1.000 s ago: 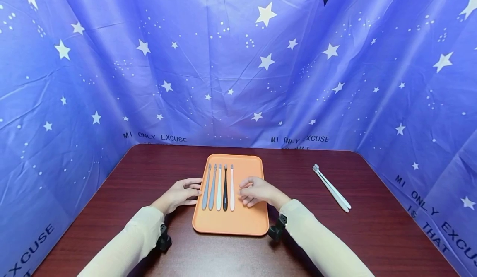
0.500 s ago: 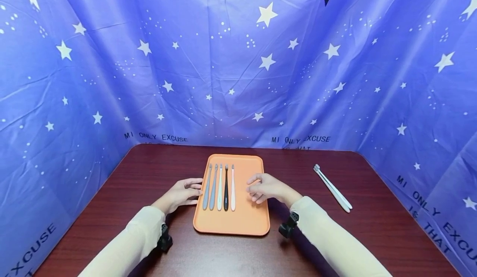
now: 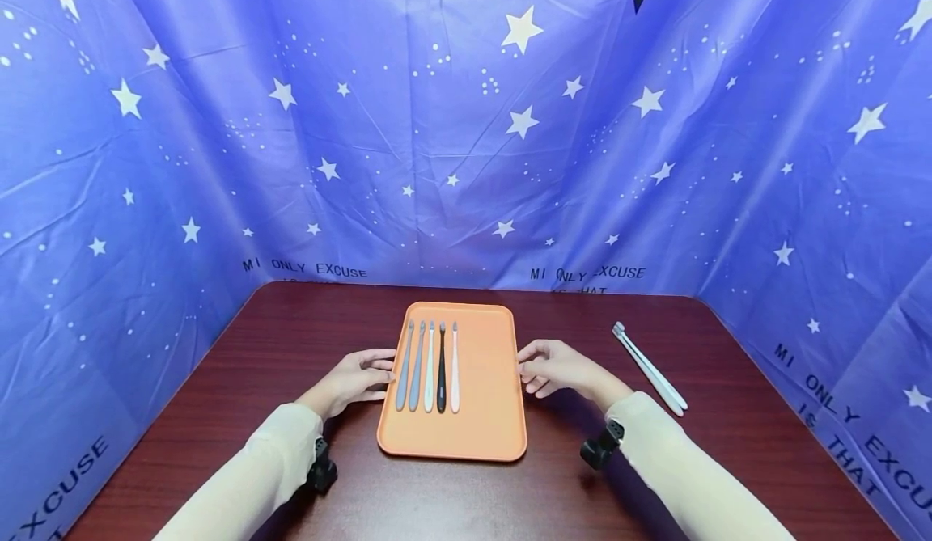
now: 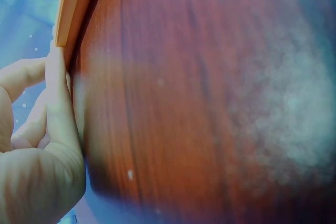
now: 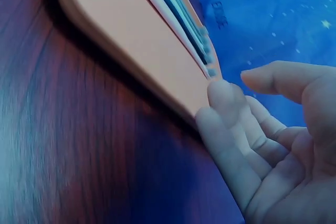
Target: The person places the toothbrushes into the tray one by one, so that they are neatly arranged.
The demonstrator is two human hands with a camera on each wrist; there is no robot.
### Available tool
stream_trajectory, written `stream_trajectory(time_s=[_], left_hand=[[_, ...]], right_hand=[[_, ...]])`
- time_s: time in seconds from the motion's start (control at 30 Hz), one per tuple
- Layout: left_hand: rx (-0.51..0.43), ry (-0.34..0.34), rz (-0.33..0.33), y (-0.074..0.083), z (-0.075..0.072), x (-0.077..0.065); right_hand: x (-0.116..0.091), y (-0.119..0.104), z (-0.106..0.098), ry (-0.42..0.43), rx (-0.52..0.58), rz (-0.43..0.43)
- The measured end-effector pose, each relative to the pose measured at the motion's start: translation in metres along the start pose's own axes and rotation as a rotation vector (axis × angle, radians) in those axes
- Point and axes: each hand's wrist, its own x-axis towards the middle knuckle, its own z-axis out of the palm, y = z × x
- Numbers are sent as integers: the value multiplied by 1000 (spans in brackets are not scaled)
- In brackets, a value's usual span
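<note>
red, wood-grained counter [image 3: 306, 331] carries it all, and the work on it looks well along, as far as i can judge: on the tray [image 3: 488, 428], five brushes [image 3: 441, 379] are laid in a row, while a loose pair [image 3: 660, 382] lies off it and is probably what is left.

next in size, that tray sits flat near the middle of the counter. it is orange, a rounded rectangle with its long way running from twelve to six, a low raised rim, and bare base on its three o'clock side.

at its nine o'clock edge is the left hand [image 3: 353, 379], fingers parted and fairly straight, resting against the rim with no grip that shows. at three o'clock is the right hand [image 3: 557, 369], loosely bent and holding nothing; its fingertips are right by the rim, and i cannot tell whether they touch.

smallest are the brushes. from nine towards three come two grey-blue ones, then white, black and pink, side by side with slim gaps, heads at twelve, handles at six. the loose pair is pale, past the right hand at three o'clock, well apart from the tray, heads close together towards eleven, handles towards five.
</note>
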Motion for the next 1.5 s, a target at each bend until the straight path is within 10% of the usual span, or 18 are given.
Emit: stream_trajectory(time_s=[1.5], left_hand=[[16,37,-35,2,2,2]], right_hand=[[-112,83,-139,372,-54,119]])
